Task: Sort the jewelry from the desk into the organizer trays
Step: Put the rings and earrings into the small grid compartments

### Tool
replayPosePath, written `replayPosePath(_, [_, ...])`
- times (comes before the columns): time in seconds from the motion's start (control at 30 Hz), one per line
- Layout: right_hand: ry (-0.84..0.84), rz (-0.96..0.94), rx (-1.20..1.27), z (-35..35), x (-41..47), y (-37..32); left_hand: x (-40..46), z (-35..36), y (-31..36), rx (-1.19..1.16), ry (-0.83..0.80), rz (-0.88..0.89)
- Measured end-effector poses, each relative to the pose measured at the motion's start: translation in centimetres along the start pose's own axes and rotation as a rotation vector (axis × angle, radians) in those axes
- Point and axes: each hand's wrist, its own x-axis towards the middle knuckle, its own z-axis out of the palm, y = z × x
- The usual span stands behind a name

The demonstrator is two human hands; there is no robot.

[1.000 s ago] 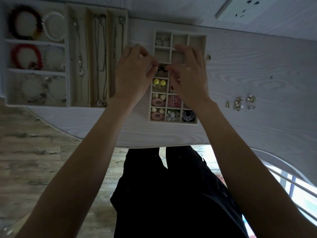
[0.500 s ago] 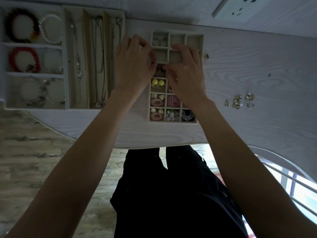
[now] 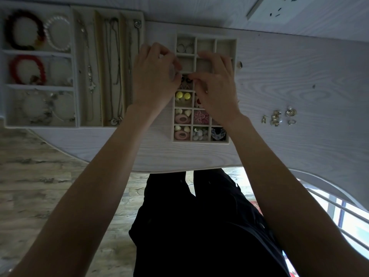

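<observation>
A small cream organizer tray (image 3: 233,47) with many square compartments lies at the desk's middle. Both hands meet over its third row. My left hand (image 3: 154,76) and my right hand (image 3: 216,84) have curled fingers, and their fingertips pinch a small dark earring (image 3: 185,79) above the left compartment. The fingers partly hide the grip. Two rings (image 3: 184,47) lie in the top left compartment. Yellow studs (image 3: 182,95), pink pieces (image 3: 200,116) and shell pieces fill the lower compartments. Several loose gold earrings (image 3: 276,117) lie on the desk to the right.
A large tray (image 3: 76,66) at the left holds bead and pearl bracelets (image 3: 24,33) and several chain necklaces (image 3: 111,66). One small loose piece (image 3: 240,64) lies just right of the small tray. A wall socket (image 3: 277,11) sits at the back. The desk's front edge curves near my legs.
Both hands stay together over the same compartment, with only small finger movements. The view has shifted slightly.
</observation>
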Motion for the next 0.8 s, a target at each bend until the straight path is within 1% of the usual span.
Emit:
replayPosePath(0.17, [0.014,0.017,0.026,0.0,-0.1,0.1,-0.5,-0.9,0.4,-0.111,0.020,0.023])
replayPosePath(0.3, [0.059,0.079,0.083,-1.0,-0.7,-0.2,-1.9,-2.5,1.8,-0.310,0.093,-0.049])
replayPosePath(0.43, [0.115,0.164,0.136,-3.9,-2.4,0.3,-3.7,-3.8,4.1,-0.438,0.089,-0.083])
replayPosePath(0.53, [0.149,0.180,0.125,-5.8,-4.9,1.5,-5.3,-3.8,6.8,-0.483,0.009,-0.069])
replayPosePath(0.67, [0.151,0.263,0.093,-7.9,-9.4,5.4,-6.1,-2.5,11.9,-0.526,-0.139,0.084])
replayPosePath(0.73, [0.123,0.301,0.018,-8.6,-12.0,7.6,-6.5,-1.4,14.6,-0.486,-0.227,0.157])
replayPosePath(0.8, [0.096,0.361,-0.060,-9.1,-14.1,9.5,-7.0,0.0,16.6,-0.395,-0.267,0.155])
